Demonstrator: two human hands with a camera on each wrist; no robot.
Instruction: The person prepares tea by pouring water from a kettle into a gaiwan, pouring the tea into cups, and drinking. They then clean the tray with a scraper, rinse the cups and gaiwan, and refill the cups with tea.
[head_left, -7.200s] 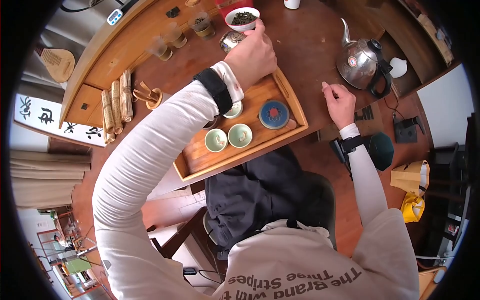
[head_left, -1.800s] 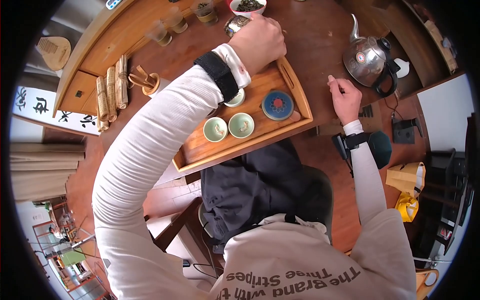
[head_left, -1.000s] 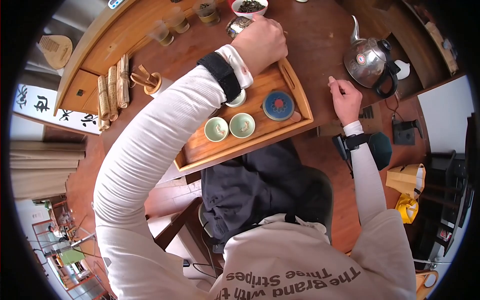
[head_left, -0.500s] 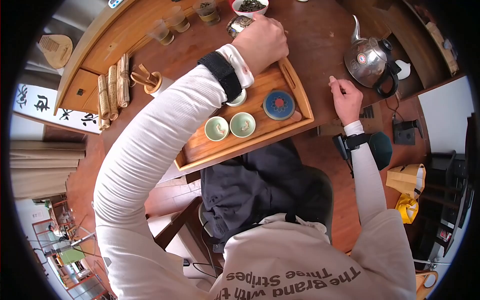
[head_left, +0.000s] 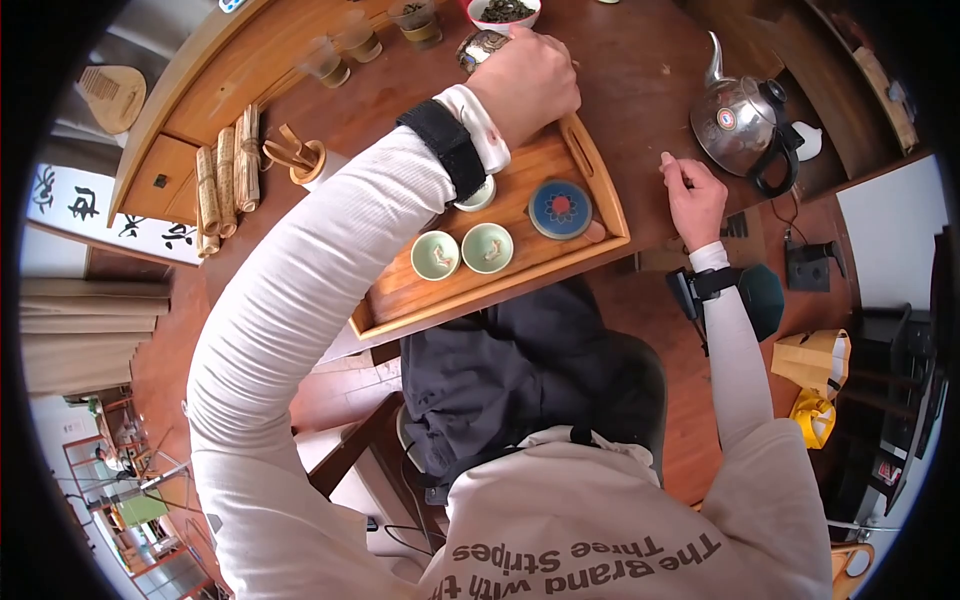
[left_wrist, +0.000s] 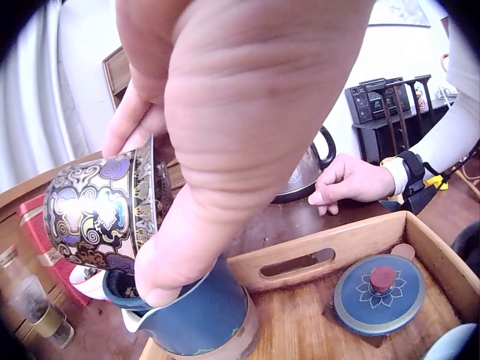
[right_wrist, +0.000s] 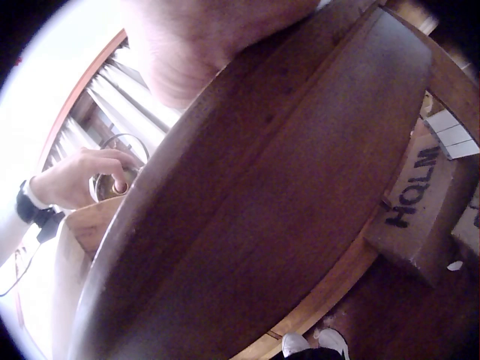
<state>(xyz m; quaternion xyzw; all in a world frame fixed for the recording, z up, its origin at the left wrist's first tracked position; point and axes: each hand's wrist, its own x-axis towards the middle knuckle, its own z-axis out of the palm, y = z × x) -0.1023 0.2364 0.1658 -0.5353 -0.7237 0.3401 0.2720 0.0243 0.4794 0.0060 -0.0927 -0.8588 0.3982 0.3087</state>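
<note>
My left hand (head_left: 525,85) grips a cup (left_wrist: 101,214) with a colourful swirl pattern and tips it on its side. In the left wrist view the thumb lies at the cup's rim, right over the mouth of a blue pot (left_wrist: 206,319) with a small spout. That pot is hidden behind the hand in the head view. On the wooden tray (head_left: 420,318) lies a blue lid (head_left: 560,209) with a red knob. Pale green teacups (head_left: 487,248) stand beside it. My right hand (head_left: 697,203) rests at the table edge, fingers loosely curled around nothing.
A steel kettle (head_left: 738,122) stands beyond the right hand. At the back are a bowl of tea leaves (head_left: 505,12) and several small glasses (head_left: 415,25). Bamboo scrolls (head_left: 228,175) and a holder of wooden tools (head_left: 303,163) stand to the left.
Compared with the oldest frame, the tabletop sits a little higher in the head view. Over the last second both hands and the tipped cup have stayed nearly in place.
</note>
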